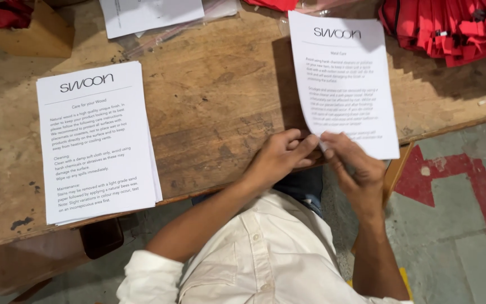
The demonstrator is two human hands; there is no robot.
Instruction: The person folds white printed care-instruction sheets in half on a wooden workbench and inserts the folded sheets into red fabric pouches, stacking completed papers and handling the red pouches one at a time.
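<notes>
White printed paper is held at the near edge of the wooden counter [215, 95]: a single sheet [347, 79] is gripped at its lower edge by both hands. The left hand [277, 160] is laid at the counter's edge with its fingers [305, 145] stretched towards the sheet's lower left corner and drawn close together, the tips pressed on the paper's border. The right hand [358, 169] is curled beneath the sheet's bottom edge, its fingers [333, 145] bunched and pinched on the same corner, so that the two sets of fingertips are almost touching. The sheet itself is lifted off the wood at a slight tilt, and a shadow is cast on the counter to its left. A stack of similar printed sheets [99, 141] is laid flat on the counter well apart to the left. More paper in a clear sleeve [153, 14] is seen at the far edge, and a heap of red strips [451, 28] is piled at the far right corner
</notes>
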